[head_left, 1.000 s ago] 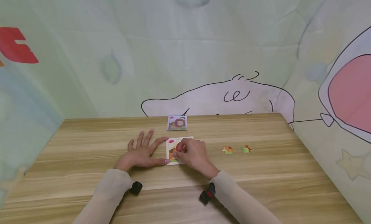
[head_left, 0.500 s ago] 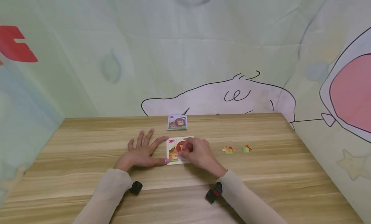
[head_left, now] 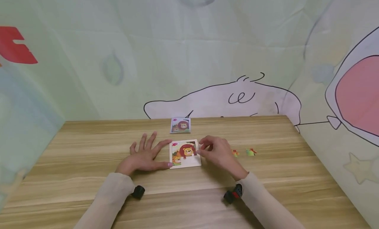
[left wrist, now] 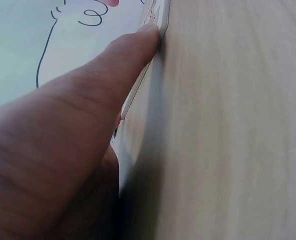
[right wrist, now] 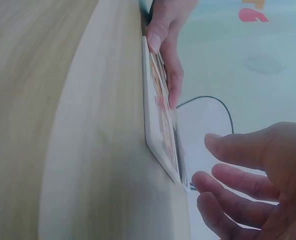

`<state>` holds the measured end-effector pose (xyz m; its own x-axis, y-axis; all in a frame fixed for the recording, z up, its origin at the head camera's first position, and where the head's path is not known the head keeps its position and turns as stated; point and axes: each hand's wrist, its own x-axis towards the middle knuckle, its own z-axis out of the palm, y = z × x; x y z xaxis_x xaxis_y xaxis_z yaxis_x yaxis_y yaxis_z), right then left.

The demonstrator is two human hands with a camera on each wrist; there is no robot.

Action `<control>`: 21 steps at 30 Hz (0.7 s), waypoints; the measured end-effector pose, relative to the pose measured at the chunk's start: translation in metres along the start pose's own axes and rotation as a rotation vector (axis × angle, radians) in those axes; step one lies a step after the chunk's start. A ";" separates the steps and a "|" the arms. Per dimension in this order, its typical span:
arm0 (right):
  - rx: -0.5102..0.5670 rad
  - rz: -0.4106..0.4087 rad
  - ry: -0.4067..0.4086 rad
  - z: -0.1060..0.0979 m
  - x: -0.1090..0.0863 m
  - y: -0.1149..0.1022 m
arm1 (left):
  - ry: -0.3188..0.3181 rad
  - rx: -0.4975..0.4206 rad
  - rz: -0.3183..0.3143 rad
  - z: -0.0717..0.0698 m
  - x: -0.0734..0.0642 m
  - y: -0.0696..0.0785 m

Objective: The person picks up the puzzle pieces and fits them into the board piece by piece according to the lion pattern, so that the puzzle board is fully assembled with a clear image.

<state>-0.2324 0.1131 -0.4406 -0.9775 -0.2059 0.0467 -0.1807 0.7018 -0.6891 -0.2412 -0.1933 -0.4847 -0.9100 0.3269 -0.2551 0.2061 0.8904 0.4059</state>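
A lion jigsaw puzzle lies flat in a white frame, its lower right part showing bare white. My left hand spreads its fingers at the frame's left side; thumb and index fingertip touch the left corners. In the left wrist view the thumb rests on the frame's edge. Just right of the frame is my right hand, fingers loosely bent. The right wrist view shows a gap between its thumb and fingers, with nothing held. Two loose puzzle pieces lie further right: an orange one, partly hidden by the right hand, and a green one.
A small card with the same lion picture lies behind the puzzle, near the back edge of the wooden table. A printed cloth backdrop rises behind the table. Dark cameras are strapped at both wrists.
My right hand has moved right, off the puzzle, uncovering the lion's face, which now shows in the picture. It partly covers the orange loose piece. The left hand has stayed put.
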 end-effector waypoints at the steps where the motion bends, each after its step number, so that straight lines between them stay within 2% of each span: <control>1: -0.006 0.005 0.004 -0.002 0.000 0.001 | -0.001 -0.002 0.001 0.000 0.000 0.000; 7: -0.071 0.017 0.033 -0.020 -0.004 0.011 | -0.001 -0.001 0.002 0.001 0.001 -0.001; 14: -0.132 -0.040 0.062 -0.045 -0.007 0.026 | 0.002 0.009 0.001 0.000 0.001 -0.001; 21: -0.175 -0.058 0.071 -0.060 -0.009 0.043 | -0.001 0.008 -0.001 0.001 0.001 -0.001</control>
<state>-0.2376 0.1863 -0.4271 -0.9690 -0.2049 0.1378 -0.2469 0.7992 -0.5480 -0.2417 -0.1940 -0.4864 -0.9096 0.3267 -0.2566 0.2083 0.8930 0.3989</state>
